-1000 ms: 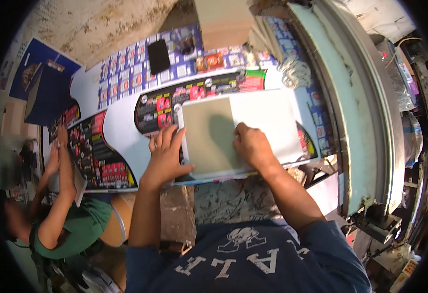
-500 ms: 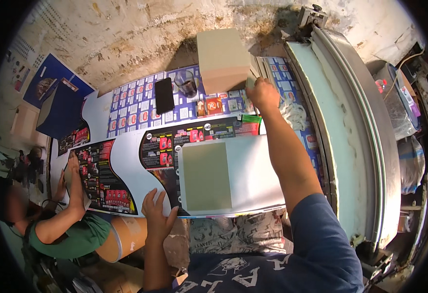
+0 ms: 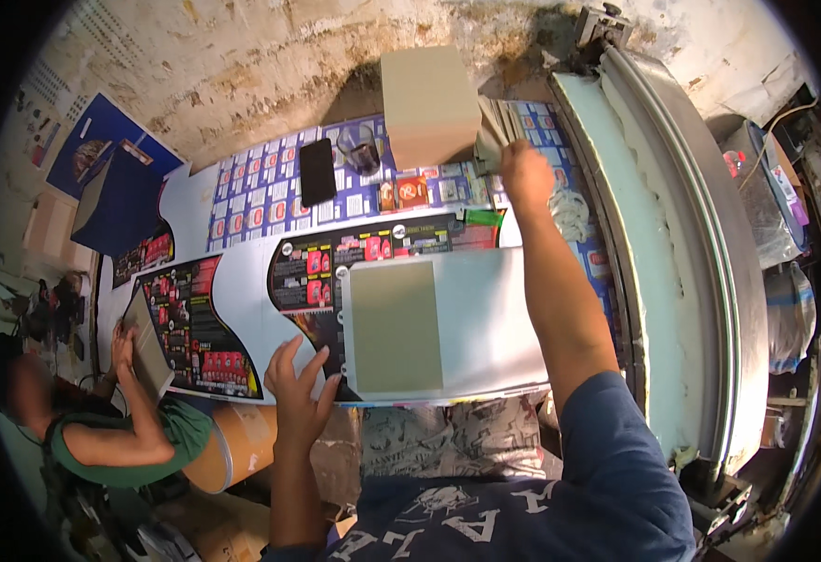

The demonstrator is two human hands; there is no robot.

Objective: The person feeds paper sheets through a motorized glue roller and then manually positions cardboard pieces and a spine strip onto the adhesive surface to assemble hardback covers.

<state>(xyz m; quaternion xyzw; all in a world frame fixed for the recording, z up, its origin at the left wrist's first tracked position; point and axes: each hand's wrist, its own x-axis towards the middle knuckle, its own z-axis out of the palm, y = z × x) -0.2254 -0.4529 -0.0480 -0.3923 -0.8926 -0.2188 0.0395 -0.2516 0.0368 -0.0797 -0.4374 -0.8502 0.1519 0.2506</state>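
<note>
Lying far right: thin grey-beige cardboard strips [image 3: 497, 124], against the curled fingers of the right hand [image 3: 529, 178].
Right-hand grip: fingers bent, tips partly hidden; cannot tell whether a strip is held.
Left hand [image 3: 300, 389]: fingers spread wide, holding nothing, just left of the flat grey-beige rectangular board [image 3: 395, 328].
Strips: narrow, straight-edged, loosely fanned.
Board: matte, straight-sided, on a smooth white sheet [image 3: 487, 314].

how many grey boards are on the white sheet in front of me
1: the grey board on the left part of the white sheet, right of the left hand. More could be hidden beneath it.
</note>
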